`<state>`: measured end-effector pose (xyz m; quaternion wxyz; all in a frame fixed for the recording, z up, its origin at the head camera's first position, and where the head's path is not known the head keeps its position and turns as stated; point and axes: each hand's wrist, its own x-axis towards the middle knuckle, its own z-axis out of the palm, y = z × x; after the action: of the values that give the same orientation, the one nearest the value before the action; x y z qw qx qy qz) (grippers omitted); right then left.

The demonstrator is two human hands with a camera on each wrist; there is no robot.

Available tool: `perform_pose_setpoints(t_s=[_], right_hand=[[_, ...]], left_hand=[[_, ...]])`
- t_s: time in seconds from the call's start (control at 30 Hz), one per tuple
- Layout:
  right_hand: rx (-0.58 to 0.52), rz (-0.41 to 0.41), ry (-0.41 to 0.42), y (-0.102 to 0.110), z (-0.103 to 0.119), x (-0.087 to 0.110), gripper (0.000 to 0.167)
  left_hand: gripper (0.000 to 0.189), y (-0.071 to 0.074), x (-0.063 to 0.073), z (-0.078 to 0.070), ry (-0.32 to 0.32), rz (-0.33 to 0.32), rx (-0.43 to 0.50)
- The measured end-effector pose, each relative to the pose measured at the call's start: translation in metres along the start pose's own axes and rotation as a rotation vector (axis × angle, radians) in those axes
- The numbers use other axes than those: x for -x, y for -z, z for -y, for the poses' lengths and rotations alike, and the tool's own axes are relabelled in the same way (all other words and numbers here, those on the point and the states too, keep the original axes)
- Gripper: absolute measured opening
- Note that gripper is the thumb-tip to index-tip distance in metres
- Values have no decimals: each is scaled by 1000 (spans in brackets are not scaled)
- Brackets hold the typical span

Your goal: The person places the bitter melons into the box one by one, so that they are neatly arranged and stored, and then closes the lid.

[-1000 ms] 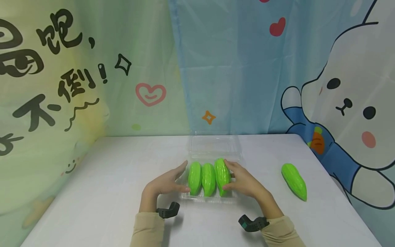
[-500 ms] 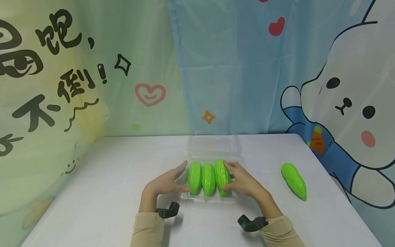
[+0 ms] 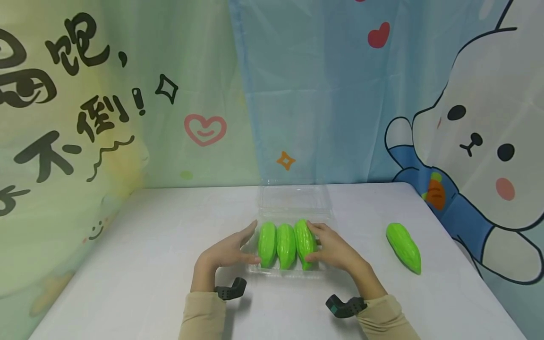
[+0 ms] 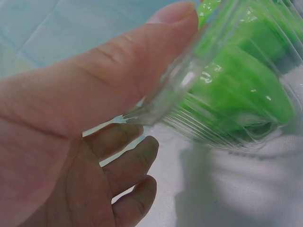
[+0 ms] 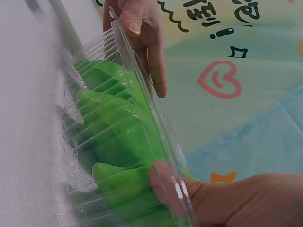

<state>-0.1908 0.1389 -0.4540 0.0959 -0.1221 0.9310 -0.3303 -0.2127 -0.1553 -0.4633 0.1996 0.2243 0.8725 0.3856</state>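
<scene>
Three glossy green ridged bitter melons lie side by side in a clear plastic clamshell box (image 3: 293,273), its lid (image 3: 293,200) folded back behind. My right hand (image 3: 335,248) holds the right bitter melon (image 3: 304,245) in the box, thumb near its front end and forefinger at its far end. In the right wrist view the thumb (image 5: 189,189) reaches inside the box wall; the other fingers are hidden. At the box's left side is my left hand (image 3: 227,248), beside the left bitter melon (image 3: 267,245). Its thumb (image 4: 123,56) touches the rim, the other fingers loose outside.
Another bitter melon (image 3: 403,248) lies alone on the white table (image 3: 161,264) at the right. A printed curtain (image 3: 204,85) hangs behind the table's back edge.
The right bitter melon sits a touch lower in the box than a second ago. Both hands keep their places; the whole view shifts slightly with the head.
</scene>
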Motion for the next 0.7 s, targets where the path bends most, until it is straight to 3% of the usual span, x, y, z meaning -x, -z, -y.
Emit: perform_pose_setpoints(t_s=[0.27, 0.7], right_hand=[[-17, 2, 32, -1, 0, 0, 97], [13, -29, 16, -3, 0, -1, 97]], left_hand=[[105, 0, 0, 0, 0, 1, -4], [105, -1, -1, -1, 2, 1, -4]])
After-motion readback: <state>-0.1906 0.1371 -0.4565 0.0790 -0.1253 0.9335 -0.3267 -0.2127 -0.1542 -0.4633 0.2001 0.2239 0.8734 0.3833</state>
